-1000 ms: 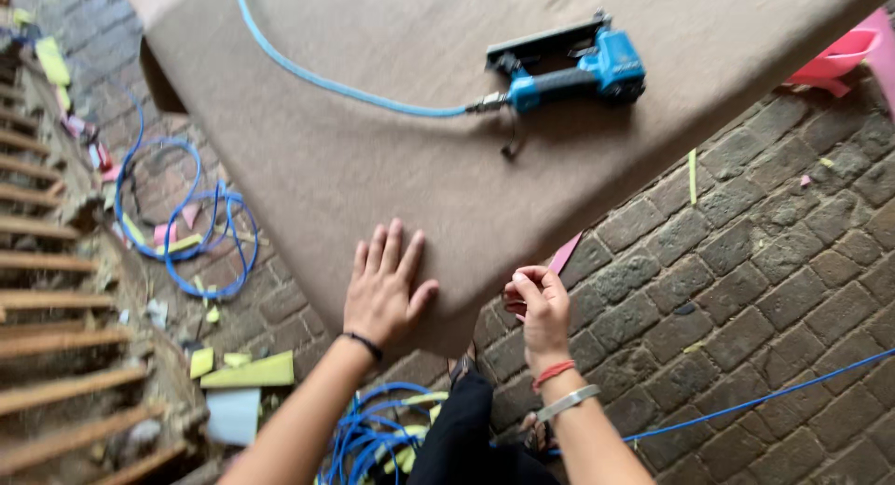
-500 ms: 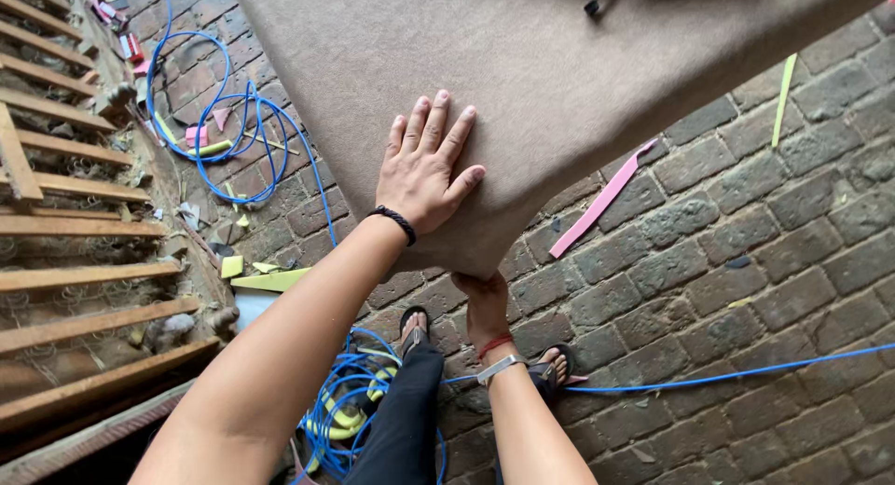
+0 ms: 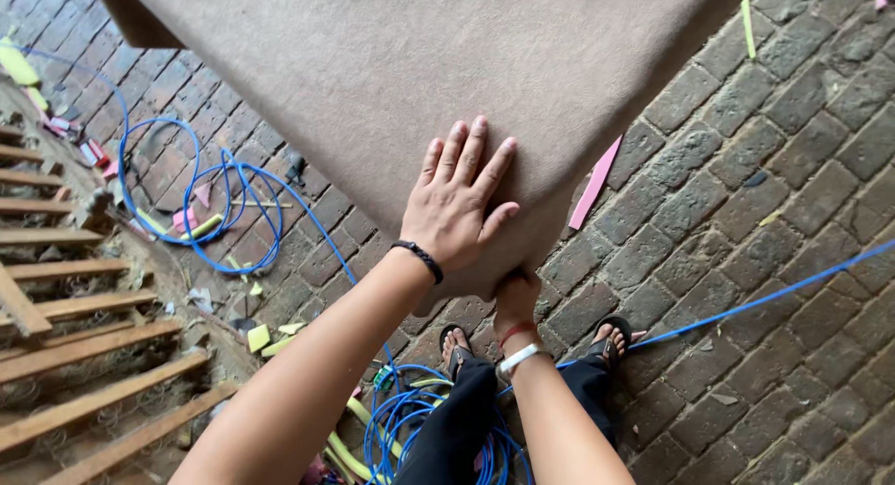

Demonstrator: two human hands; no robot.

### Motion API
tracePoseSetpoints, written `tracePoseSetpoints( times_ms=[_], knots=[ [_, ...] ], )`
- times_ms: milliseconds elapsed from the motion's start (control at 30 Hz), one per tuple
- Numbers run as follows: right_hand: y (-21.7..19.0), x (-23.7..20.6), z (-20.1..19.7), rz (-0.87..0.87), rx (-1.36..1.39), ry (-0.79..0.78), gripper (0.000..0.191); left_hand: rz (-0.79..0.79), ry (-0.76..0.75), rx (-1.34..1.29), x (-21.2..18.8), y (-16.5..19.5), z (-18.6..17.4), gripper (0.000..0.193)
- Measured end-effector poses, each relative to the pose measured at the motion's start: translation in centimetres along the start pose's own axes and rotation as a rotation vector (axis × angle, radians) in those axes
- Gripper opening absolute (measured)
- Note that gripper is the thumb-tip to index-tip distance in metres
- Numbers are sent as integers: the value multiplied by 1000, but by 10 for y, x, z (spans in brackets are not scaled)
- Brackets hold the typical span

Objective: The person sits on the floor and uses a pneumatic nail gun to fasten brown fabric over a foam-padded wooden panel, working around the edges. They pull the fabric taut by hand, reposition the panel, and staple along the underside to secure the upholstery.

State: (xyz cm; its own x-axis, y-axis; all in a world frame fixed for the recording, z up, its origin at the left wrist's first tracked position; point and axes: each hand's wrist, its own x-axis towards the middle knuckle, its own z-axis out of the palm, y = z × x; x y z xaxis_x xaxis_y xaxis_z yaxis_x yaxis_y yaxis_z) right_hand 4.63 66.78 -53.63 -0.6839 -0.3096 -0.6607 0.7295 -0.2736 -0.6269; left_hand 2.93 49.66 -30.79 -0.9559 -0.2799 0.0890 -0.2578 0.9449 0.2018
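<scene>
Brown fabric covers a large padded panel (image 3: 392,66) that fills the upper middle of the frame, its near corner pointing down toward the person at centre. The left hand (image 3: 457,201) lies flat on that corner, fingers spread and pressed onto the fabric, its grip wide with nothing held; a black band sits on its wrist. Just below, at the very tip of the corner, the right hand (image 3: 516,299) reaches up under the edge. Its fingers are hidden by the fabric, so I cannot tell whether its grip is closed on the corner; red and white bands circle that wrist. Under the panel lies a brick floor (image 3: 746,289). A pink strip (image 3: 595,182) rests on the bricks just beside the panel's right edge. A blue hose (image 3: 200,201) loops at the left of the frame and coils again at bottom centre by the person's sandalled feet (image 3: 615,341). Wooden slats (image 3: 84,355) run along the lower left.
</scene>
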Motion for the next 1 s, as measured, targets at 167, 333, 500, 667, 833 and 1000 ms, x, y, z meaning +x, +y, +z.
tracePoseSetpoints(
  times_ms=[167,333,500,667,833,1000],
  knots=[
    [-84,4,15,51,365,-270,46,9,8,19,3,6,-6,78],
    [-189,53,42,194,403,-417,68,87,-27,-16,37,27,-4,82],
    [-191,96,49,-107,100,-246,40,143,-60,-35,73,57,6,81],
    [-157,114,42,-409,-66,-67,39,176,-89,10,87,68,3,82],
    [-135,119,56,-481,-49,-47,38,156,-86,6,153,84,20,83],
    [-119,127,60,-381,207,-62,37,339,-104,522,208,107,76,81]
  ],
)
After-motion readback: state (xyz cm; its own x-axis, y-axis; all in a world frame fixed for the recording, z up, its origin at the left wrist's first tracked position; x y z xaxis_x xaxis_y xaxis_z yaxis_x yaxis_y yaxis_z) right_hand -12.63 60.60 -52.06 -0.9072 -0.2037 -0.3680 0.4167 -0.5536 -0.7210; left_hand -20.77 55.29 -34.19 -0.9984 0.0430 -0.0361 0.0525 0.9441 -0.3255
